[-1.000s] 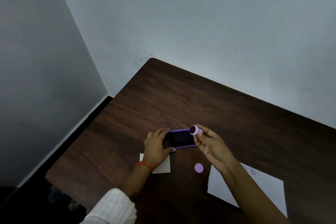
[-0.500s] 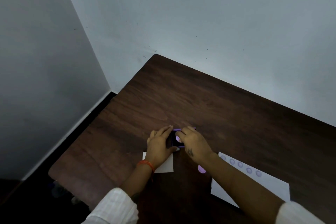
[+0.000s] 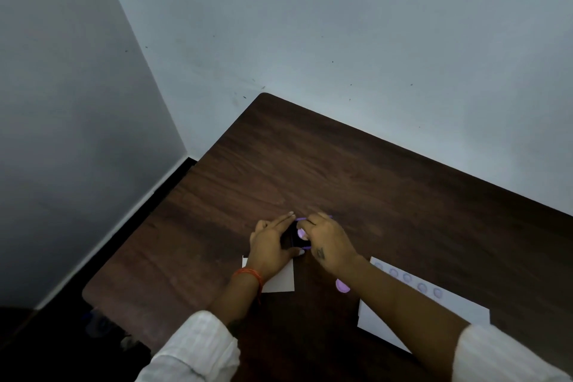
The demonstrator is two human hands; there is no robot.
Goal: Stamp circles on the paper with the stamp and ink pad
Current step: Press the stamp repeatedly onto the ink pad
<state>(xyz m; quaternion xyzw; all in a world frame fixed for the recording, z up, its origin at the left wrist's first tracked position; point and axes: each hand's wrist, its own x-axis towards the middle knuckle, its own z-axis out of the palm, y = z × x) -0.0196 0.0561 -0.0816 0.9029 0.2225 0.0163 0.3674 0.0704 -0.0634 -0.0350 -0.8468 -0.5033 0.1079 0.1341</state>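
Observation:
A purple-rimmed ink pad (image 3: pixel 295 234) lies on the dark wooden table (image 3: pixel 341 183), mostly hidden under both hands. My left hand (image 3: pixel 273 246) holds its left end steady. My right hand (image 3: pixel 328 245) grips a small pale purple round stamp (image 3: pixel 302 233) and presses it down onto the dark pad. To the right lies a white sheet of paper (image 3: pixel 459 310) with a row of several purple circles (image 3: pixel 414 281) along its far edge; my right forearm covers part of it.
A loose purple cap (image 3: pixel 342 286) lies on the table between the hands and the paper. A small white card (image 3: pixel 280 282) sits under my left wrist. Grey walls close off the far side, and the table's left edge drops to a dark floor.
My right hand has brought the stamp down from above the pad's right end onto the ink pad and keeps it there. The left hand stays on the pad.

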